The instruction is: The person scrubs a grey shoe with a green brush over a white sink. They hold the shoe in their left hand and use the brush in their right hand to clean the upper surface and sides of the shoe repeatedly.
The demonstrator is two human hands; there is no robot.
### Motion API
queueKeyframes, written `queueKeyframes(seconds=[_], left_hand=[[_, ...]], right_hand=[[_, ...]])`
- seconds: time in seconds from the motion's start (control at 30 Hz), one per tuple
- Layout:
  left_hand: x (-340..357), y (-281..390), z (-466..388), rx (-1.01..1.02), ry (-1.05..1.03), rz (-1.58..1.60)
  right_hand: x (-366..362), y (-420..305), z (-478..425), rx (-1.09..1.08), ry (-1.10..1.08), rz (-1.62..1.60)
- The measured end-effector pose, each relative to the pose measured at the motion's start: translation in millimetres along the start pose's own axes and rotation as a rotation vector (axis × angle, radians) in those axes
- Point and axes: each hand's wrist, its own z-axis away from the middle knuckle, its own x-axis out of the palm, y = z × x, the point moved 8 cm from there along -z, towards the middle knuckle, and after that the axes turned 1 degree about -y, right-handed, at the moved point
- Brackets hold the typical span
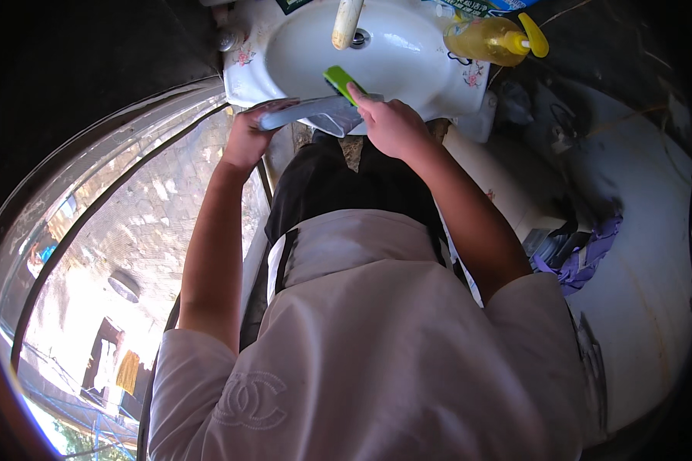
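Observation:
At the front rim of a white ceramic washbasin (392, 75), my left hand (251, 135) grips the left end of a pale, translucent, flat object (305, 112), perhaps a shoe insole or a plastic piece; its exact kind is unclear. My right hand (395, 124) holds a green brush (340, 80) with dark bristles facing down, close above or on the object's right end. Part of the object's far end is hidden by the right hand. Above the basin's drain sticks out a whitish faucet spout (347, 26).
A yellow pump bottle (487, 41) lies or leans on the basin's right edge, by a dark cord loop. Printed packets (473, 7) are behind it. A mesh window (150, 190) is on the left. Purple plastic (588, 259) lies low at the right.

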Motion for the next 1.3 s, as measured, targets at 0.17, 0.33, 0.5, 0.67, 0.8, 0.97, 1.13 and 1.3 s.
queueKeyframes(seconds=[0.17,0.33,0.5,0.67,0.8,0.97,1.13,1.3], left_hand=[[42,47,-9,0.414,-0.003,-0.474],[34,-6,-11,0.015,0.164,-0.278],[47,-45,0,-0.349,0.198,1.096],[64,-62,-2,-0.351,0.173,1.207],[67,-37,-26,-0.535,0.252,1.280],[63,-100,-37,-0.502,0.309,1.163],[97,-74,-46,-0.304,0.095,1.236],[108,-83,-41,-0.349,0.110,1.341]], right_hand=[[-6,36,-7,0.136,-0.083,0.005],[-8,38,-12,0.160,-0.044,0.082],[-5,3,-3,0.122,-0.169,-0.041],[-1,16,-12,0.148,-0.036,0.047],[5,1,-8,0.007,-0.010,-0.029],[-10,16,-14,0.193,-0.027,0.034],[0,-9,-12,0.090,0.048,0.021],[34,-4,-22,0.108,0.034,0.084]])
